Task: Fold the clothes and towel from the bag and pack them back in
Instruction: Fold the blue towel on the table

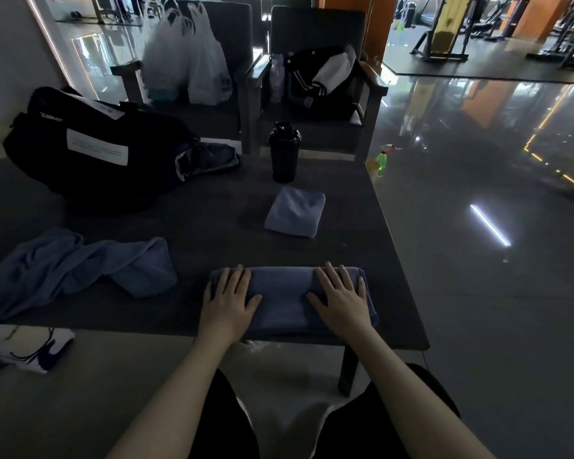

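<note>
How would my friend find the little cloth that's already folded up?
Find the dark table, then the tall black shaker bottle near its far edge. Just in front of that bottle lies the small pale lilac folded cloth. It is a neat square lying alone, unlike the longer purple towel at the near edge and the crumpled blue garment on the left.

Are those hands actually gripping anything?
No. Left hand and right hand lie flat, fingers spread, on the folded blue cloth, pressing near its two ends.
</note>
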The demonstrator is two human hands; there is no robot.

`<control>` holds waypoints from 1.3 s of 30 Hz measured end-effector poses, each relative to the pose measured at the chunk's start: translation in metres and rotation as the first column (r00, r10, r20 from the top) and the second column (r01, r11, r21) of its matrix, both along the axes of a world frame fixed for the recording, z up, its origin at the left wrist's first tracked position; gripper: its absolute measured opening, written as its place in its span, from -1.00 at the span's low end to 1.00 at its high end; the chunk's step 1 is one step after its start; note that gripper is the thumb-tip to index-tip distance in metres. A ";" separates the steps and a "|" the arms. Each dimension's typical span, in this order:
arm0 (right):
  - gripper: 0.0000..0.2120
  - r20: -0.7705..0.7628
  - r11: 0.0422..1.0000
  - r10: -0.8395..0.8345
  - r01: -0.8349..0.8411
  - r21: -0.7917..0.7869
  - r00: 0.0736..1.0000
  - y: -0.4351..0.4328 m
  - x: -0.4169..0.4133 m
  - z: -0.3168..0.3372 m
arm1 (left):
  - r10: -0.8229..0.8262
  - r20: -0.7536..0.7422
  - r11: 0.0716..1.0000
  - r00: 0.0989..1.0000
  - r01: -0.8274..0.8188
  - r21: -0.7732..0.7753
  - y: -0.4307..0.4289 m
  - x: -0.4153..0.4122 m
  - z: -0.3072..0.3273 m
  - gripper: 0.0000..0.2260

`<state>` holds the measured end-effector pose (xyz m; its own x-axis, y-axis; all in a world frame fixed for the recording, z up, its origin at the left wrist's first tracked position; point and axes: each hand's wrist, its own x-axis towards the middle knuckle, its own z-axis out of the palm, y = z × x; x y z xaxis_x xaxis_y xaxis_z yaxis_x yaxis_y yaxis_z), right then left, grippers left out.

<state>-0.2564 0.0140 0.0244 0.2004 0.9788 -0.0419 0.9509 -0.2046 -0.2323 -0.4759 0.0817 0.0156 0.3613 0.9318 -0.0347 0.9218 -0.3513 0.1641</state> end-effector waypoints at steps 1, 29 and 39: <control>-0.41 0.009 1.000 0.000 0.000 0.002 1.000 0.001 0.002 -0.004 | 0.014 0.030 1.000 0.999 -0.015 0.018 0.001 -0.001 -0.005 -0.31; -0.55 0.118 1.000 0.011 -0.010 -0.005 0.993 -0.007 0.007 0.011 | 0.008 -0.062 1.000 0.998 -0.007 0.013 -0.017 -0.008 0.014 -0.49; -0.15 0.235 0.928 0.360 -0.373 0.009 0.903 -0.056 -0.037 -0.002 | -0.010 0.092 0.974 0.996 0.030 -0.223 -0.026 -0.009 0.032 -0.60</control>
